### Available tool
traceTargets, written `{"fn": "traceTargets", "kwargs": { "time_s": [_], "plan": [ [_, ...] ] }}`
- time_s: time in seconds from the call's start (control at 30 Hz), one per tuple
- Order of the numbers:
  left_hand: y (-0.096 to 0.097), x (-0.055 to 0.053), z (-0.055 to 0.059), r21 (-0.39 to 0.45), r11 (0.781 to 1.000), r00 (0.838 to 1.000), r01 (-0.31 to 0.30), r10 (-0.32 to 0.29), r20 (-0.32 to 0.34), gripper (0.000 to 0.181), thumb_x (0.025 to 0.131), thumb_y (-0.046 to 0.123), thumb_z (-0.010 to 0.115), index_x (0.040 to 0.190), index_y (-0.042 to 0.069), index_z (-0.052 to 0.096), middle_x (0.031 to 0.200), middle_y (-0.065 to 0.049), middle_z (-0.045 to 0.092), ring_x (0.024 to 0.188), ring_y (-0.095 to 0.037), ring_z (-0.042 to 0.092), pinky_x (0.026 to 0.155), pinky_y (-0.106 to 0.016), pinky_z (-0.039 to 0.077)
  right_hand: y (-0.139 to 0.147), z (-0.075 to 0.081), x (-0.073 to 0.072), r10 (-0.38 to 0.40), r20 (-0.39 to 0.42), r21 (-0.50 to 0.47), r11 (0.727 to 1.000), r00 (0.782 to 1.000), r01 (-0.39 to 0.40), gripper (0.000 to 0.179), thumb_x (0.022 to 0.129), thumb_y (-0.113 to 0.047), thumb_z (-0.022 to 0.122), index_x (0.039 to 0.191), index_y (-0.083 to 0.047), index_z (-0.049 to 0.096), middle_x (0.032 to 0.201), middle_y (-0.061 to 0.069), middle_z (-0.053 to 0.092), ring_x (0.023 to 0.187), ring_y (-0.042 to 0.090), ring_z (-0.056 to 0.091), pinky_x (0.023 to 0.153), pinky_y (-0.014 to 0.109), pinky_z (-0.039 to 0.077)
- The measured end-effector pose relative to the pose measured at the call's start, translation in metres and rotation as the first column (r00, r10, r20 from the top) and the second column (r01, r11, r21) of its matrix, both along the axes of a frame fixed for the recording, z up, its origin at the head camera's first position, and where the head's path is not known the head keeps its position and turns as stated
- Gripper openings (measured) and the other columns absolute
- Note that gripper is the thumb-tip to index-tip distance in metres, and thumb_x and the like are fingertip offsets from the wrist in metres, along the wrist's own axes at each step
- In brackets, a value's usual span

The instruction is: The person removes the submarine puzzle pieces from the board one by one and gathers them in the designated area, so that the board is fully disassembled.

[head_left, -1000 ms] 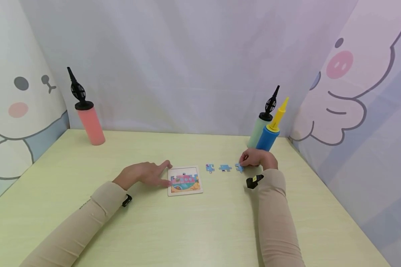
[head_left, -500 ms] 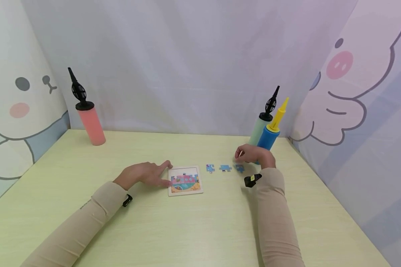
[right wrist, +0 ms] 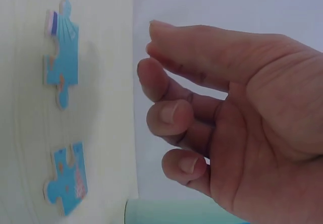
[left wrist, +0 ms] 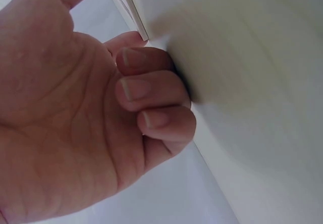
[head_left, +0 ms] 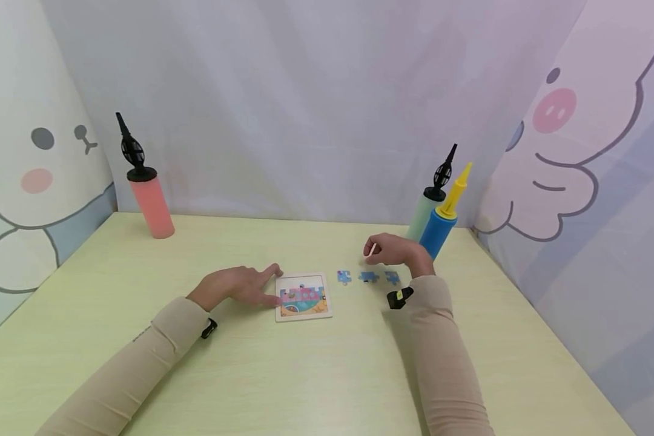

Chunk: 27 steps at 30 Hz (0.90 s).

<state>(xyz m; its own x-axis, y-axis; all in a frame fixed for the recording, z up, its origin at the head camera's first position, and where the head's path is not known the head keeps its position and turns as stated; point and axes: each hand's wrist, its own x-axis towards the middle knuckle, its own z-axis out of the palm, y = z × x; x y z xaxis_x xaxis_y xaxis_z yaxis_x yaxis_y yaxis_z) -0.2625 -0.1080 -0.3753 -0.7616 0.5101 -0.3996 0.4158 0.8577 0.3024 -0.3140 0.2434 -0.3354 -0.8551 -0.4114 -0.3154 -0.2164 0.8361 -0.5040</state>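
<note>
Pale tabletop (head_left: 316, 375), white-framed colourful puzzle (head_left: 303, 297), three blue jigsaw pieces (head_left: 368, 277)

Screened tabletop setting, wider room type undeterminable, pale wood-look table (head_left: 316, 375), plain whitish fabric backdrop (head_left: 283, 109) with soft folds, side panels (head_left: 621, 254) printed with large cartoon animals (head_left: 599, 109).

The puzzle pieces (right wrist: 68, 65) are blue, the pale-bordered board (head_left: 305, 317) pink, teal and orange.
</note>
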Motion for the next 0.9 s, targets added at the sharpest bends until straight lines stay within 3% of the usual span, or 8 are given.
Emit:
{"fn": "traceTargets", "kwargs": {
  "time_s": [0.33,0.57,0.9],
  "plan": [
    [-0.001,-0.001,-0.001,-0.006,1.0,1.0,0.002,-0.002,0.006,0.069,0.093,0.056,0.062,0.144,0.021,0.031,0.073,-0.004,0.048,0.068,-0.021,0.049,0.068,-0.036,0.036,-0.027,-0.002,0.002,0.112,-0.097,-0.002,0.994,0.989,-0.113,0.016,0.1,-0.015,0.061,0.113,-0.005,0.061,0.101,0.009,0.063,0.091,0.033,0.061,0.077,0.036,0.049],
    [-0.002,0.002,0.001,-0.027,1.0,1.0,-0.006,0.007,0.001,0.085,0.085,0.065,0.067,0.147,0.022,0.029,0.085,-0.005,0.059,0.082,-0.022,0.056,0.079,-0.041,0.043,-0.046,-0.005,0.003,0.156,-0.094,-0.051,0.986,0.983,-0.162,0.017,0.101,-0.016,0.061,0.114,-0.005,0.06,0.1,0.008,0.063,0.09,0.033,0.062,0.078,0.036,0.05],
    [-0.001,0.003,0.002,-0.025,1.0,1.0,-0.005,0.005,-0.008,0.084,0.084,0.063,0.069,0.146,0.022,0.03,0.087,-0.007,0.06,0.085,-0.024,0.058,0.082,-0.045,0.045,-0.074,-0.011,0.007,0.243,-0.129,-0.042,0.967,0.961,-0.25,0.01,0.1,-0.016,0.063,0.107,-0.01,0.062,0.095,0.003,0.063,0.083,0.022,0.061,0.074,0.031,0.048]
  ]
}}
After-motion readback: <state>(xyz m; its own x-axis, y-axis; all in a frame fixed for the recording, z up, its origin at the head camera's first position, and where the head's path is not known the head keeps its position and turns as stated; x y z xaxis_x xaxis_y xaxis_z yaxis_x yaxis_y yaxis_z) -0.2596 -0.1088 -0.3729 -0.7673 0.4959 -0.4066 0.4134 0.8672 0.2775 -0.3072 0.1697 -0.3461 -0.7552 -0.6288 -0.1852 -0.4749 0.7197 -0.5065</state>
